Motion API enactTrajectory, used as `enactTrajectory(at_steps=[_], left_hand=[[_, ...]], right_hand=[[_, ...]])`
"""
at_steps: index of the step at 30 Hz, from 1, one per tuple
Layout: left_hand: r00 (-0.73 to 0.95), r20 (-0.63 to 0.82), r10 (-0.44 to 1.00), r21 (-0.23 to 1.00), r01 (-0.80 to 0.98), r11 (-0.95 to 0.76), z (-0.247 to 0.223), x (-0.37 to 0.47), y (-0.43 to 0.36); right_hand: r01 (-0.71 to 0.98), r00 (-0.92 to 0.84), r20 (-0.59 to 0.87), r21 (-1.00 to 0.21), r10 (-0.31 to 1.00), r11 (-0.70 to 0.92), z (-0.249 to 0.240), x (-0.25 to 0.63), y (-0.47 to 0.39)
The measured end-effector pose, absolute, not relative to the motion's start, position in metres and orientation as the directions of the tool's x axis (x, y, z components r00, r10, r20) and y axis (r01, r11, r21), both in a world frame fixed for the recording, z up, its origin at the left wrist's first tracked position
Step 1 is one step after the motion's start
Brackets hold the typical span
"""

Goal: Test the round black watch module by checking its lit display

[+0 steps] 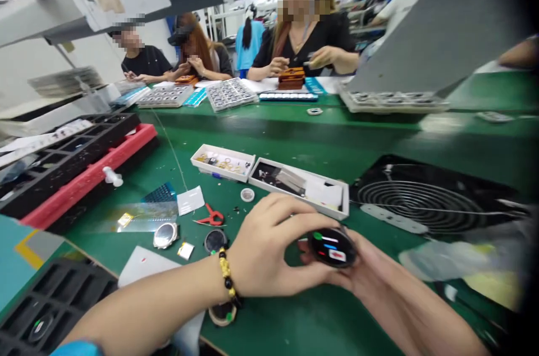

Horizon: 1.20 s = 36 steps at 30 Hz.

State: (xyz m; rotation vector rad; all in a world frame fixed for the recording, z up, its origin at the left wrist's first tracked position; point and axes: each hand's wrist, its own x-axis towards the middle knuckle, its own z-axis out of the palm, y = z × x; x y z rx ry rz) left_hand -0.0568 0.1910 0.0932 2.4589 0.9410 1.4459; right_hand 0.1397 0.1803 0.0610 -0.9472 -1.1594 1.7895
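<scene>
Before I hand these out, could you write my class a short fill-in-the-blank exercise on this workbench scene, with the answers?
1. The left hand and right hand hold one lit ____.
2. The beaded bracelet circles the ____ wrist.
3. The top of the workbench is coloured ____.
4. The small hand tool has ____ handles.

Answers: watch; left; green; red.

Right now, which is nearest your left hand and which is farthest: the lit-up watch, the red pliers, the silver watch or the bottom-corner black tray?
1. Lit-up watch: held at the left hand's fingertips.
2. Red pliers: left of the hand.
3. Silver watch: further left.
4. Black tray: bottom-left corner, farthest.
</scene>
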Motion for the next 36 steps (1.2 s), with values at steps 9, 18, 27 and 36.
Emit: enactTrajectory(at_steps=[9, 18, 27, 36], left_hand=[[0.374, 0.648, 0.663, 0.501, 0.447, -0.742, 0.092, -0.058, 0.191], [0.391, 0.667, 0.634, 0.497, 0.4, -0.77, 0.092, -0.058, 0.188], [0.394, 0.734, 0.553, 0.321, 0.516, -0.794, 0.091, -0.059, 0.189], [0.478, 0.658, 0.583, 0.361, 0.479, -0.8, 0.088, -0.059, 0.191]], right_hand=[[-0.374, -0.51, -0.077, -0.877, 0.857, -0.301, 0.067, 0.138, 0.192], [-0.383, -0.519, -0.042, -0.881, 0.854, -0.276, 0.073, 0.141, 0.188], [-0.313, -0.458, 0.013, -0.938, 0.889, -0.148, 0.061, 0.143, 0.2], [-0.229, -0.391, 0.141, -0.972, 0.909, 0.053, 0.068, 0.141, 0.198]])
